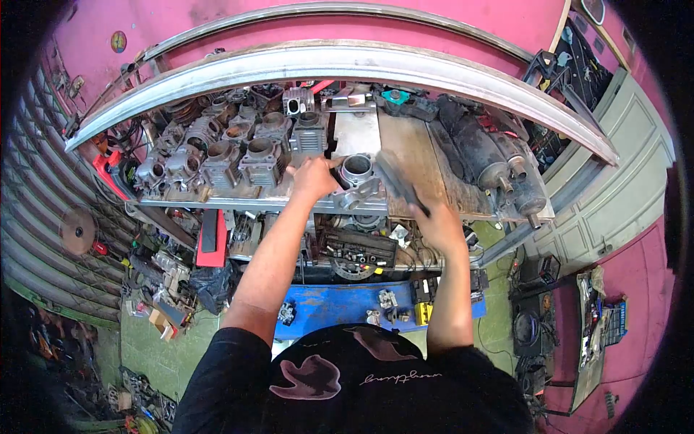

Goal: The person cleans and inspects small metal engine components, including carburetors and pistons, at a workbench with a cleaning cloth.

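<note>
An engine cylinder [355,171] with a round open bore stands near the front edge of the workbench [357,134]. My left hand [313,179] is at its left side, one finger reaching to the rim and steadying it. In my right hand [438,226] is a brush [395,179] with a dark handle, its long grey head blurred by motion just right of the cylinder. Close beyond my left hand stand more finned cylinders [261,160].
Rows of greasy cylinders and engine parts [184,160] fill the bench's left side. Dark mufflers [499,173] lie at the right. A metal beam [347,59] crosses above the bench. Below are a tool tray [358,248], a red case [212,249] and a blue surface [332,304].
</note>
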The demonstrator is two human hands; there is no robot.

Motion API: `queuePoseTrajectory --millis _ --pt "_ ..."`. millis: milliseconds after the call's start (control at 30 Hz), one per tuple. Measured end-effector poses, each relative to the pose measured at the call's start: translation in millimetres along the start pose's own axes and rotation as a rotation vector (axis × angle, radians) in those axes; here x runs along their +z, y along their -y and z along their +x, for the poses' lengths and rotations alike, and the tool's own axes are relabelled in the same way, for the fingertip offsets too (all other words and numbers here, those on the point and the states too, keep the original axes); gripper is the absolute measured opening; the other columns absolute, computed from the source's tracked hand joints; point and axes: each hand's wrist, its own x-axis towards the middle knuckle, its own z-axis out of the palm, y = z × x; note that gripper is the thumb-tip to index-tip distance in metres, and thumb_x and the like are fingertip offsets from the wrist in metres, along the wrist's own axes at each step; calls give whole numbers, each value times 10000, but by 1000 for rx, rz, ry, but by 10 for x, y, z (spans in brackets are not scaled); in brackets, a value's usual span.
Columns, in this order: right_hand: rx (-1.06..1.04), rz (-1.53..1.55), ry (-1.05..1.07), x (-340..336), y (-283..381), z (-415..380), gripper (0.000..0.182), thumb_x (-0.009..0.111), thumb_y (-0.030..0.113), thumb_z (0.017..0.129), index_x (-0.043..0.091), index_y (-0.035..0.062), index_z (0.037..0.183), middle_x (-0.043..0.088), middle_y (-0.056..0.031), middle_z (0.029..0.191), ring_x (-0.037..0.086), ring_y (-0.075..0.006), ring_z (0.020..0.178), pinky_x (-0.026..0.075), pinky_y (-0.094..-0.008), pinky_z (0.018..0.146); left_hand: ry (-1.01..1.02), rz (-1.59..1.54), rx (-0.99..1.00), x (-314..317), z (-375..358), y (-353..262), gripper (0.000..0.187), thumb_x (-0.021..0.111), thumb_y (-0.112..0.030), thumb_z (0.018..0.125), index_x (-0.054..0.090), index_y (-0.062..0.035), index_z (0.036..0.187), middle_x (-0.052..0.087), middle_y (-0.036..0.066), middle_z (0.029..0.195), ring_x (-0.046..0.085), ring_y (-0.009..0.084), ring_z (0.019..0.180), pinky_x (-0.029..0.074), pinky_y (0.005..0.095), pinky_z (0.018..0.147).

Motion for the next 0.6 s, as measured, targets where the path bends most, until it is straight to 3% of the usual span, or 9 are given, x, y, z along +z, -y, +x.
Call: queuePoseTrajectory --millis 67,133,167,267,300,333,433,500,600 --pt "29 -70 -170 -16 -15 -247 482 668 300 919 619 140 1370 694 -242 1171 674 -397 1097 423 -472 1075 -84 -46 1 117 -50 -32 527 676 -217 799 686 -434 1279 665 14 1310 617 308 1230 291 790 1008" --pt "-88 -145 -311 52 77 -270 455 659 296 925 633 127 1347 704 -247 1100 680 -411 1065 452 -477 1025 -161 -206 -193 226 -89 -139 511 746 -214 725 726 -290 1230 711 92 1205 644 333 1176 273 809 1002" --pt "-204 -214 -453 114 162 -276 431 650 291 932 647 114 1325 715 -251 1030 685 -425 1033 481 -482 975 -225 -281 -269 465 -9 -81 450 728 -162 709 737 -157 1159 711 161 1168 659 380 1132 346 769 990" --pt "-41 -273 -156 110 807 -174 422 599 307 954 633 149 1345 738 -216 940 711 -418 934 475 -504 932 -399 -574 -274 815 -130 -23 395 699 -125 716 727 -84 1108 714 217 1092 665 418 1077 412 713 967" --pt "-59 -336 -105 192 974 -65 432 583 295 951 626 131 1349 743 -201 903 721 -395 881 459 -520 916 -432 -571 -259 848 -198 -33 345 712 -135 727 715 -42 1060 718 229 987 673 439 987 468 604 937" --pt "-76 -399 -54 275 1135 68 442 566 284 948 618 113 1353 748 -186 867 730 -371 829 444 -535 900 -433 -571 -256 866 -237 -24 345 712 -135 727 715 -42 1060 718 229 987 673 439 987 468 604 937" --pt "-116 -494 -115 972 1156 704 375 562 221 909 692 48 1215 748 -164 820 735 -325 782 387 -565 917 -544 -844 -110 898 -271 45 294 774 -158 728 692 18 949 714 210 899 663 422 901 489 502 840" --pt "-189 -730 -112 1165 1254 930 329 553 181 867 741 6 1073 751 -145 811 735 -307 778 344 -580 944 -524 -820 -109 982 -231 127 272 773 -159 729 691 8 928 712 204 891 656 412 904 483 499 847" --pt "-219 -612 -110 1221 1178 864 281 543 174 863 766 25 948 748 -132 807 733 -316 779 346 -578 938 -476 -784 -139 1023 -192 198 256 780 -183 724 691 -21 902 707 186 868 641 393 911 463 523 863"
